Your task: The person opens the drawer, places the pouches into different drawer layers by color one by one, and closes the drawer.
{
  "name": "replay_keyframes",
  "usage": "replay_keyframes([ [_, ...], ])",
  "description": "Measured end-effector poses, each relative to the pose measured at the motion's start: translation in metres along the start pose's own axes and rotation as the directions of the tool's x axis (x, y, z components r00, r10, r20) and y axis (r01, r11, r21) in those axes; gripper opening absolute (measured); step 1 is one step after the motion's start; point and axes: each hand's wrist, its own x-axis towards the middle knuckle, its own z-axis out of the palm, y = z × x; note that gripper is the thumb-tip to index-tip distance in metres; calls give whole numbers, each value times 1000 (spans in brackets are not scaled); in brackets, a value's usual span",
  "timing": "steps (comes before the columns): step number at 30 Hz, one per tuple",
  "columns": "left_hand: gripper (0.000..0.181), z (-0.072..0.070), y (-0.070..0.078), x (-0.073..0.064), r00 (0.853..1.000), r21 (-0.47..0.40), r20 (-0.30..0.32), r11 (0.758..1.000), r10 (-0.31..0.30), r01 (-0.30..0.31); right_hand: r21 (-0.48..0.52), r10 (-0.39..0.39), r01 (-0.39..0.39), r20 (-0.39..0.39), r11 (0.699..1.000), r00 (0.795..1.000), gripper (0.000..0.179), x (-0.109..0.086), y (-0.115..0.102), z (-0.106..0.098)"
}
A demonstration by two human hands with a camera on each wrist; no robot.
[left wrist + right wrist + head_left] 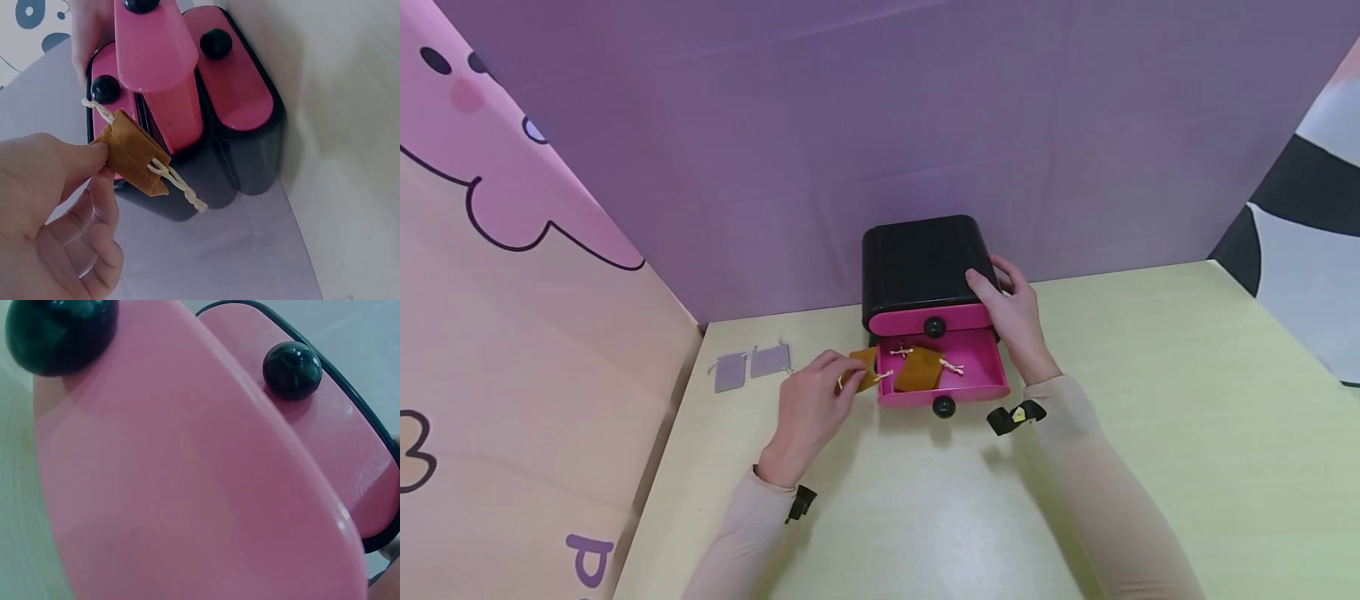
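Observation:
My left hand point(811, 410) pinches a mustard-yellow drawstring pouch point(132, 153) between thumb and forefinger, its cream cords hanging out at both ends. It is just left of the pulled-out pink drawer point(981, 367) of a small black drawer cabinet point(925, 258). Inside that drawer lies mustard pouch fabric point(920, 370) with cream cords; whether it is one pouch or more I cannot tell. With the thumb on top and the fingers at the side, my right hand point(1018, 323) grips the cabinet's right side. The upper drawer point(897, 322) is pushed in.
Two grey-lilac drawstring pouches, a left one point(730, 372) and a right one point(771, 361), lie on the pale wooden table point(910, 517) left of the cabinet. A purple cloth backdrop point(790, 150) rises right behind the cabinet. Round black knobs point(943, 407) stick out from the drawer fronts.

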Motion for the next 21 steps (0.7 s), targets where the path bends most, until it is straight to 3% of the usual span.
replay_keyframes([
  [15,14,16,27,17,994,42,110,999,14,-19,-2,-13,13,-1,1000,1000,78,0,1,-1],
  [18,13,19,28,18,993,54,118,999,-7,1,-1,-15,15,-1,1000,1000,78,0,1,-1],
  [21,17,23,27,17,992,71,106,995,-72,65,5,-14,14,2,1000,1000,79,0,0,-1],
])
